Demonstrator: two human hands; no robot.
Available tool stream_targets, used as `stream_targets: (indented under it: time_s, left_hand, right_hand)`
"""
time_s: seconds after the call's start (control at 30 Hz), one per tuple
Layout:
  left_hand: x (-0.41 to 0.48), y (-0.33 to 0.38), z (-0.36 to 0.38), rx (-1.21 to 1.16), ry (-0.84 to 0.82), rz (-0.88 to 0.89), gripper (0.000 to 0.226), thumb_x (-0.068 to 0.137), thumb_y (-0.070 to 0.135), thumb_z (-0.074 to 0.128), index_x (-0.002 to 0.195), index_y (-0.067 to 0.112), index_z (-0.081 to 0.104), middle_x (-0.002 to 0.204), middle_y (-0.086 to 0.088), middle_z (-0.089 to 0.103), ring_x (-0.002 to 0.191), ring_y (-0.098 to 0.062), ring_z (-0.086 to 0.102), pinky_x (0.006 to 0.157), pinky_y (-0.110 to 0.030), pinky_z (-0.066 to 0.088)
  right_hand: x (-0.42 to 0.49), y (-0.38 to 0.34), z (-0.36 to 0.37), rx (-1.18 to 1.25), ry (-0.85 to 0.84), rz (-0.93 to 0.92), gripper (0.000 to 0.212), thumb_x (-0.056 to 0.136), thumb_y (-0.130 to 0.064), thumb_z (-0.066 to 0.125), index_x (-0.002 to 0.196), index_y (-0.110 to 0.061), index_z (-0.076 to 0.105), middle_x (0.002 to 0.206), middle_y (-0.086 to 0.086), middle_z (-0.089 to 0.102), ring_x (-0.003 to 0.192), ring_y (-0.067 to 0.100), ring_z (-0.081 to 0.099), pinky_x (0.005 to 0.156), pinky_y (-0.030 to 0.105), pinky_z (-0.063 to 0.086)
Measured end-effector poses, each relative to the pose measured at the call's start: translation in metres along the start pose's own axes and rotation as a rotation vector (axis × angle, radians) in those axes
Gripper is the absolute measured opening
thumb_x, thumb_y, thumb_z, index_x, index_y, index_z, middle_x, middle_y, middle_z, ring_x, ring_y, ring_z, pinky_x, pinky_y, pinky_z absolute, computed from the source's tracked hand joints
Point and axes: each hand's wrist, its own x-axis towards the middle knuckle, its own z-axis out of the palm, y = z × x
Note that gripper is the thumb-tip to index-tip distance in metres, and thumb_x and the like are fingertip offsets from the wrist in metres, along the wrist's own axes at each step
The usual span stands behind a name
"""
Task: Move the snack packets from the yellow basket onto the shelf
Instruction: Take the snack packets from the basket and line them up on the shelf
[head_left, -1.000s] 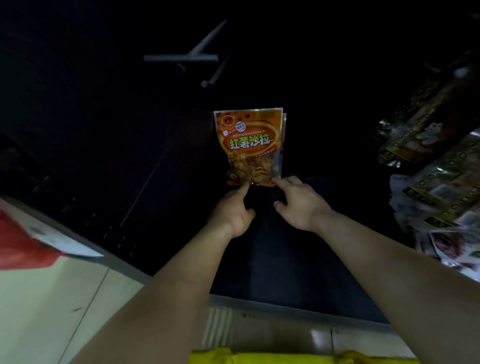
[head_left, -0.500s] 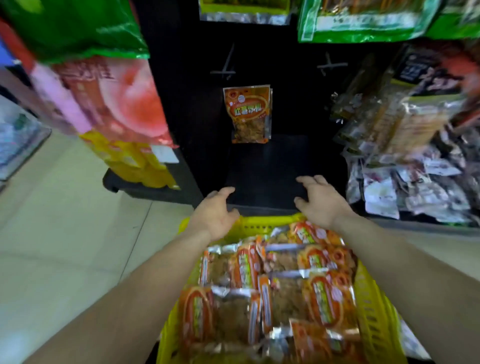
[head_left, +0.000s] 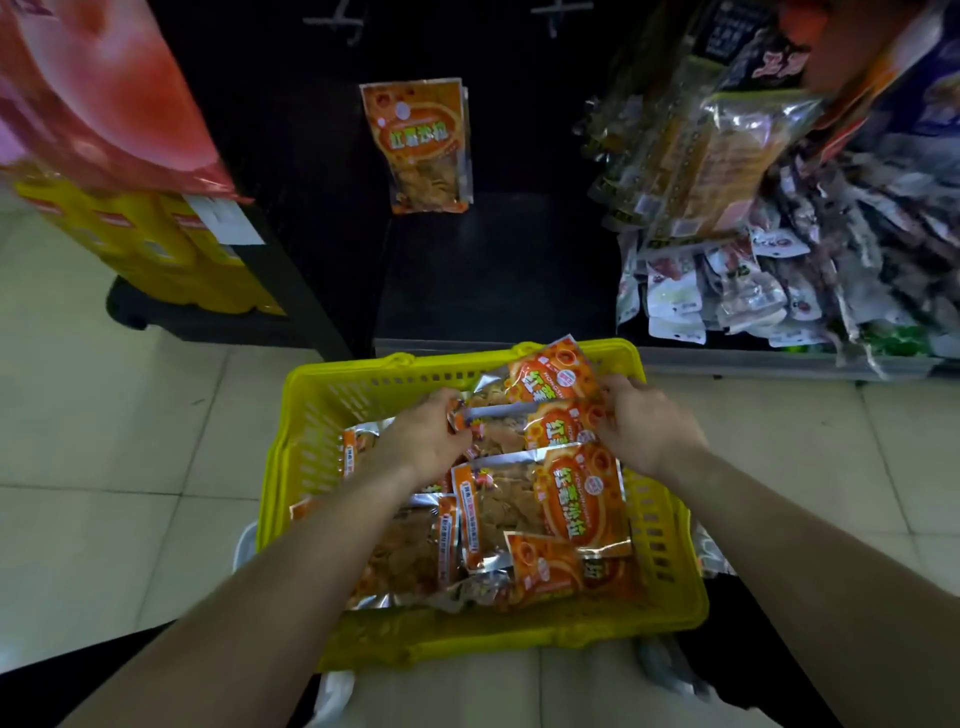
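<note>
A yellow plastic basket (head_left: 332, 410) sits on the floor below me, filled with several orange snack packets (head_left: 576, 499). My left hand (head_left: 421, 441) and my right hand (head_left: 644, 426) are both down in the basket's far end, gripping the two ends of the topmost orange packet (head_left: 540, 384), which is tilted up at the basket's far rim. One orange packet (head_left: 421, 145) stands upright at the back of the dark shelf (head_left: 493, 270), right in front of the basket.
To the right of the shelf's bare part lies a heap of mixed snack bags (head_left: 753, 270). At the left stand yellow boxes (head_left: 150, 249) on a dark base, with a red-pink bag (head_left: 98, 88) above them. Light floor tiles surround the basket.
My hands have drawn back from the packet on the shelf and dropped into the basket, where they have taken hold of another orange packet. My view has tilted down.
</note>
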Motion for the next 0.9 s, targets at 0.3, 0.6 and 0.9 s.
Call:
stream_targets:
  time_s: [0.3,0.6,0.9]
  left_hand:
    - [0.014,0.016,0.011,0.064,-0.042,0.070,0.059,0.090,0.039,0.064,0.145,0.031,0.042,0.141,0.001,0.055,0.119,-0.023,0.057,0.094,-0.043,0.052]
    - [-0.009,0.056,-0.015,-0.087,0.105,0.283,0.048,0.081,0.041,0.077,0.125,0.038,0.057,0.114,0.019,0.060,0.107,-0.013,0.059,0.088,-0.036,0.052]
    - [-0.010,0.020,-0.027,-0.246,0.184,0.122,0.011,0.093,0.038,0.066,0.088,0.029,0.065,0.091,0.009,0.071,0.084,-0.009,0.067,0.071,-0.027,0.056]
  right_hand:
    - [0.010,0.003,0.006,-0.062,0.070,-0.099,0.023,0.096,-0.039,0.053,0.113,-0.028,0.065,0.119,0.003,0.055,0.110,0.029,0.055,0.084,0.037,0.048]
    - [0.001,-0.050,-0.040,0.412,0.080,-0.341,0.016,0.089,-0.028,0.071,0.079,-0.036,0.061,0.075,-0.012,0.065,0.076,0.008,0.063,0.070,0.031,0.049]
    - [0.014,-0.022,-0.024,0.392,0.201,-0.040,0.027,0.097,-0.042,0.051,0.120,-0.031,0.061,0.112,-0.003,0.069,0.102,0.023,0.064,0.080,0.034,0.050]
